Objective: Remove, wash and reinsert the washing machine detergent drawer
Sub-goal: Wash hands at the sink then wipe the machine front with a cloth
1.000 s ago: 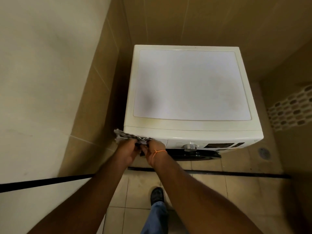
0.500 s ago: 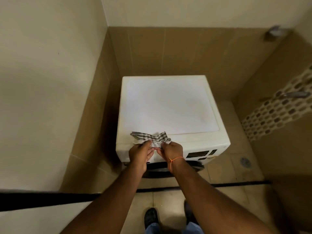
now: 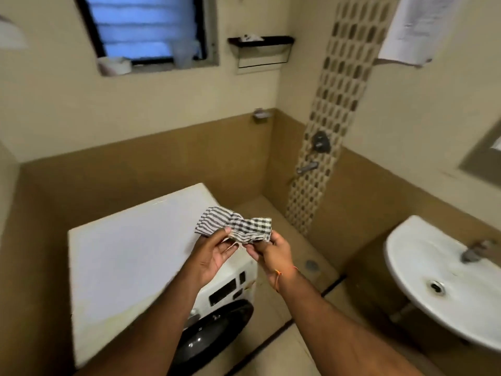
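While both hands pinch a checked cloth [image 3: 238,225] at frame centre, left hand [image 3: 214,256] and right hand [image 3: 273,252] sit above the washing machine [image 3: 127,256]; sink [image 3: 423,270] at right

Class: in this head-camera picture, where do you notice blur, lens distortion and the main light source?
Head view: the window supplies bright bluish daylight; the towel and mirror at the edges smear with motion blur; wide-angle distortion tilts the washing machine and sink.

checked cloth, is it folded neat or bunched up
Bunched up: the checked cloth is crumpled and gathered, pinched between the left hand and right hand above the washing machine.
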